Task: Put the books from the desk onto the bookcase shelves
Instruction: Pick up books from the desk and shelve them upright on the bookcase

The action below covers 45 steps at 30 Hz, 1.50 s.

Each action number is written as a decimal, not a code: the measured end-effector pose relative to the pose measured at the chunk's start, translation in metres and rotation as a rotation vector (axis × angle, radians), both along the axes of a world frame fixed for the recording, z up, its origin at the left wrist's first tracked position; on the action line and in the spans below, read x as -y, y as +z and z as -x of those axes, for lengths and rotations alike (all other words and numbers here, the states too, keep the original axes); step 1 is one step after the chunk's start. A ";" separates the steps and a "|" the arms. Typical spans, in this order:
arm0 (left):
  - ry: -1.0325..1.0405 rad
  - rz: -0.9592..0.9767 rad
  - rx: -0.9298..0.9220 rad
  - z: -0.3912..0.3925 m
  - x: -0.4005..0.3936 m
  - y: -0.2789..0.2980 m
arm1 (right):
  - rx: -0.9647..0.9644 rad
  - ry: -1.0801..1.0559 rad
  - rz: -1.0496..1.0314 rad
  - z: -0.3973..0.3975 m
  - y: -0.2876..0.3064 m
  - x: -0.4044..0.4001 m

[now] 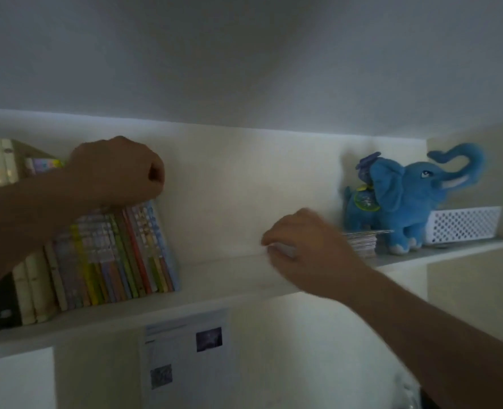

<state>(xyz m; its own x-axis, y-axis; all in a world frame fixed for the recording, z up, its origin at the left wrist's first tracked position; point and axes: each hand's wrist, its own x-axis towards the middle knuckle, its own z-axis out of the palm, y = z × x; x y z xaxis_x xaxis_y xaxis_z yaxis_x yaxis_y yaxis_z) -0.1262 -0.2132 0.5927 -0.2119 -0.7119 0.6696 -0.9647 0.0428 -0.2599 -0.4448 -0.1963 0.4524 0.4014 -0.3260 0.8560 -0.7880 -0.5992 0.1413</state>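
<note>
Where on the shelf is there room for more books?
The shelf is bare between the leaning row of books and the right hand. It is crowded at the right end: a stack of cards, a blue elephant toy and a white basket.

We record the setting as a home, most likely a bedroom or study corner. We base this on a white built-in shelf (pixel 229 281) set into a plain wall, carrying a leaning row of slim colourful books (pixel 111 249), a blue plush elephant (pixel 403 199), a small stack of cards (pixel 361 243) and a white perforated basket (pixel 463 224). We also note a printed sheet with small photos (pixel 185 352) stuck to the wall below the shelf.
</note>
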 end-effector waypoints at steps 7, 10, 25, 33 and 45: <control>-0.034 -0.083 0.199 0.146 0.008 -0.023 | 0.324 -0.481 -0.340 0.177 0.010 0.045; -0.387 -0.339 0.024 0.213 0.036 -0.048 | 0.415 -0.342 -0.523 0.189 -0.004 0.065; -0.624 -0.736 -0.836 0.272 0.077 -0.129 | 0.652 -0.098 -0.802 0.191 0.011 0.105; -0.763 -0.765 -1.740 0.272 0.077 -0.126 | 0.862 0.040 -1.147 0.186 0.029 0.110; -0.557 -0.815 -1.615 0.253 0.068 -0.124 | 0.877 0.013 -1.208 0.142 0.022 0.099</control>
